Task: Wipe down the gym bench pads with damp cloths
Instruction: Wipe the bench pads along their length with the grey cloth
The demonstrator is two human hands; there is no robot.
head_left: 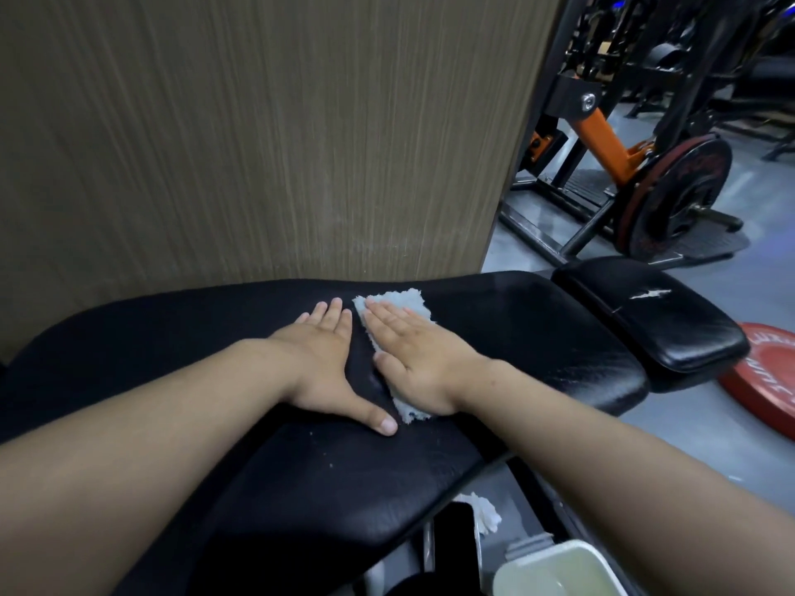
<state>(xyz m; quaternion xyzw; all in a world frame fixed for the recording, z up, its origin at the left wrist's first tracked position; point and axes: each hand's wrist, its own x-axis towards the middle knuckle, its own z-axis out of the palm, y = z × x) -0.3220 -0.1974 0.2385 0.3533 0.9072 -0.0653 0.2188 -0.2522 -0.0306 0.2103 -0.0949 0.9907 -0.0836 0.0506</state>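
While your right hand (pixel 413 359) lies flat on the light blue cloth (pixel 404 301), its fingers are straight and close together, and the palm presses the cloth down on the long black bench pad (pixel 537 329). You do not pinch or grip the cloth; it is only held under the open palm. The cloth shows beyond your fingertips at the far side and again under your wrist at the near side, so it runs under the whole hand. It lies about in the middle of the pad's length, nearer to the far edge.

Your left hand (pixel 327 359) rests directly on the pad, just beside the right one. It is also flat, with the fingers straight and the thumb spread wide toward you. The tip of this thumb is just beside the near corner of the cloth; I cannot tell if it touches it.

To the right of the long pad is a smaller black pad (pixel 658 324) with a light tear (pixel 649 293) in its cover. Behind the bench stands a brown panel wall (pixel 258 144). On the grey floor at the right lies a red weight plate (pixel 765 380), partly cut by the edge of the view. Farther back is an orange and black machine (pixel 602 139) with a dark plate (pixel 679 195) mounted on it. At the bottom, under the bench edge, you see a white container (pixel 555 569) with yellowish liquid and, near it, a crumpled white piece (pixel 486 514).
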